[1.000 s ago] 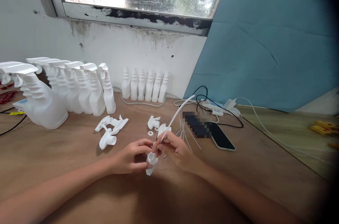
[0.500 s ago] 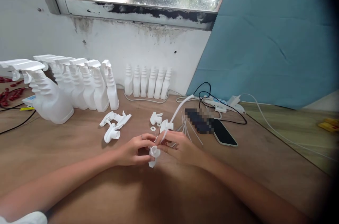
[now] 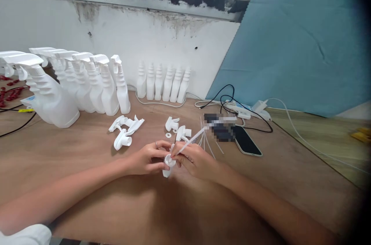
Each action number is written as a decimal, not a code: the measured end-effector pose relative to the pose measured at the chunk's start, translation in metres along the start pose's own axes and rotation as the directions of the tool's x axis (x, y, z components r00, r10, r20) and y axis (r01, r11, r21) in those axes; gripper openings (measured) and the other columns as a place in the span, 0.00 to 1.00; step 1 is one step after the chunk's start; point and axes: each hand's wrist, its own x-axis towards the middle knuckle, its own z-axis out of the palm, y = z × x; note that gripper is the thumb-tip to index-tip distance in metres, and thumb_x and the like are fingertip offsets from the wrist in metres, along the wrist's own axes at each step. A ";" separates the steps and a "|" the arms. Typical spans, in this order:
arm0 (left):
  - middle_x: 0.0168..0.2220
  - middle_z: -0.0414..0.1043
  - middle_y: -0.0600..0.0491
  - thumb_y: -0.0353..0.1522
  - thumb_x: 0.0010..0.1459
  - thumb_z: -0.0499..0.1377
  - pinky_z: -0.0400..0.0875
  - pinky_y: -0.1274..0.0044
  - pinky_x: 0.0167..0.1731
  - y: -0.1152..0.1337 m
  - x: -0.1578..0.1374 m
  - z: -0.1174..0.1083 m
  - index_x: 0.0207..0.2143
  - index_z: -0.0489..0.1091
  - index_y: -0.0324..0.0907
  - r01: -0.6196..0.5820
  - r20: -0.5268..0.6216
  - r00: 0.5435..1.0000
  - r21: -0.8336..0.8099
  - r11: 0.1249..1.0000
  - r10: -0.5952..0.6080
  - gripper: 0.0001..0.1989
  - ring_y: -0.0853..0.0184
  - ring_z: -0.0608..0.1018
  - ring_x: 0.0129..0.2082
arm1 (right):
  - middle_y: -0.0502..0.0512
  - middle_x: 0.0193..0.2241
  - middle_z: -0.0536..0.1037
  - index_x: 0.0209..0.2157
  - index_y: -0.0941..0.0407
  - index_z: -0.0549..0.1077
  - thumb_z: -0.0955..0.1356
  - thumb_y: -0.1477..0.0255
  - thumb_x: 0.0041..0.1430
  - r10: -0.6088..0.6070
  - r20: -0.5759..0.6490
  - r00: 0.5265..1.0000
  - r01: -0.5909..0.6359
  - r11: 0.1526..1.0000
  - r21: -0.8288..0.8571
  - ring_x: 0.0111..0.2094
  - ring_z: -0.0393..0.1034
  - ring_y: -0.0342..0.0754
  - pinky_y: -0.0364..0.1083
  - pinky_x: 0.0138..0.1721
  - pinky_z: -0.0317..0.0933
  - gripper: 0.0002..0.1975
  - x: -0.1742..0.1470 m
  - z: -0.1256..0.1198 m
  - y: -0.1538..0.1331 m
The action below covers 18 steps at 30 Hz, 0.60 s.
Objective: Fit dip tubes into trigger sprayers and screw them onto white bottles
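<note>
Between thumb and fingers, my left hand (image 3: 149, 159) grips a white spray trigger head (image 3: 168, 162), its round collar facing up. My right hand (image 3: 197, 160) pinches a thin white dip tube (image 3: 193, 138) near one end, right at the collar. The tube's other end slants up and away to the right. Whether its tip sits inside the collar is hidden by the fingers. Just beyond my hands lie loose trigger heads (image 3: 183, 133) and a small white washer (image 3: 168, 135). More trigger heads (image 3: 123, 140) rest to the left of them.
Assembled spray bottles (image 3: 108, 90) stand at the left. Several bottles without heads (image 3: 168, 84) line the wall. Loose thin tubes (image 3: 209, 148) lie right of my hands, beside a phone (image 3: 246, 140). Behind are a power strip (image 3: 243, 111) and cables (image 3: 257, 131).
The dip tube has swung lower and further right, its far end now over the dark items near the phone. Both hands stay together at the trigger head. The camera view has tilted slightly down.
</note>
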 end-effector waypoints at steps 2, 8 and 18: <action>0.53 0.68 0.40 0.33 0.60 0.60 0.67 0.70 0.54 0.001 0.000 0.000 0.48 0.75 0.41 -0.009 -0.002 1.000 -0.006 1.000 0.009 0.14 0.58 0.72 0.54 | 0.49 0.26 0.72 0.32 0.57 0.68 0.60 0.80 0.63 0.010 0.009 1.000 -0.010 1.000 0.001 0.26 0.65 0.40 0.39 0.33 0.59 0.09 0.000 0.001 0.000; 0.53 0.68 0.42 0.33 0.60 0.60 0.67 0.70 0.54 0.002 0.000 0.000 0.48 0.75 0.43 -0.011 0.000 1.000 -0.005 1.000 0.011 0.14 0.58 0.72 0.53 | 0.48 0.24 0.72 0.31 0.57 0.68 0.60 0.80 0.62 0.003 -0.001 1.000 -0.003 1.000 0.012 0.26 0.65 0.40 0.39 0.32 0.57 0.08 0.001 0.004 0.001; 0.51 0.69 0.41 0.33 0.60 0.60 0.68 0.71 0.53 0.003 0.001 0.002 0.46 0.76 0.42 -0.038 -0.022 0.999 -0.010 0.999 0.038 0.12 0.58 0.73 0.52 | 0.50 0.25 0.74 0.29 0.57 0.70 0.61 0.80 0.60 -0.027 -0.020 0.999 0.028 0.999 0.018 0.26 0.66 0.40 0.39 0.30 0.57 0.09 0.003 0.008 0.000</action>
